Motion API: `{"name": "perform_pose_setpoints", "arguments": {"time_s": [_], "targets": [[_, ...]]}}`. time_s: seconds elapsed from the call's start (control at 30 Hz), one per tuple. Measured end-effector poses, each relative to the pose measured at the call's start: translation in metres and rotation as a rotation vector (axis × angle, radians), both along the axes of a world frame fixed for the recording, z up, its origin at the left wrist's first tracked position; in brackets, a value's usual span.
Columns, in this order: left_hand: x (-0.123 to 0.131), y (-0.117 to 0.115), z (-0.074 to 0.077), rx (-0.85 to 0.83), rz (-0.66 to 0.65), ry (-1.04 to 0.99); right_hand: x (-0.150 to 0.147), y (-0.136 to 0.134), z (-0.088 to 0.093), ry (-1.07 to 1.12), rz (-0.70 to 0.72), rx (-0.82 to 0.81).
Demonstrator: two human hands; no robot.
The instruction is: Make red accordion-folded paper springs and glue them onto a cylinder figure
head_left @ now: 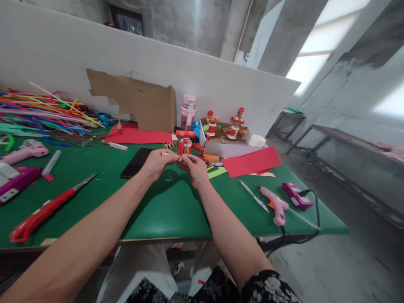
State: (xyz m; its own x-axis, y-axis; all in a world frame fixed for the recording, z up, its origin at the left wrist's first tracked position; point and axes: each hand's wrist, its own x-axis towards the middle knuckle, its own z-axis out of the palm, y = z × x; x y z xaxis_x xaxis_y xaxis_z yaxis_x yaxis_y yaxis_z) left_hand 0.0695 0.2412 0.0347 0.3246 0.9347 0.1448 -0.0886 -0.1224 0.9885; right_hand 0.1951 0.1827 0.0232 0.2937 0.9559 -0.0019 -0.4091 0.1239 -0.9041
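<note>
My left hand and my right hand meet above the middle of the green table, fingertips pinched together. Between them is a small paper strip, with a red part standing up and a pale part near the left fingers. Just behind the fingertips a small craft figure stands upright, with a red rolled top and folded spring-like arms stretched to both sides. My fingers partly hide its lower end. To the left of my left hand lies a black phone-like slab.
A glue gun with its cord and a white pen lie at right. Red paper lies before a box with two similar figures. At left are a red utility knife and many pipe cleaners. A pink bottle stands behind.
</note>
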Motion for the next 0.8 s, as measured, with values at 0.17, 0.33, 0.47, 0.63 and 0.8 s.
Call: {"name": "perform_pose_setpoints", "arguments": {"time_s": [0.17,0.33,0.47,0.63,0.8], "targets": [[-0.003,0.000,-0.001,-0.006,-0.006,0.017,0.003,-0.002,0.001,-0.032,0.050,-0.011],[-0.007,0.001,0.003,0.036,-0.035,0.055,0.003,-0.002,0.000,-0.095,0.009,0.002],[-0.012,0.004,0.005,0.121,0.000,0.127,0.003,-0.003,0.000,-0.132,0.020,0.005],[-0.012,0.006,0.004,0.138,0.009,0.133,0.001,-0.002,0.000,-0.126,0.018,-0.004],[-0.012,0.007,0.000,0.155,0.000,0.157,0.002,-0.002,-0.001,-0.164,0.008,-0.002]]}}
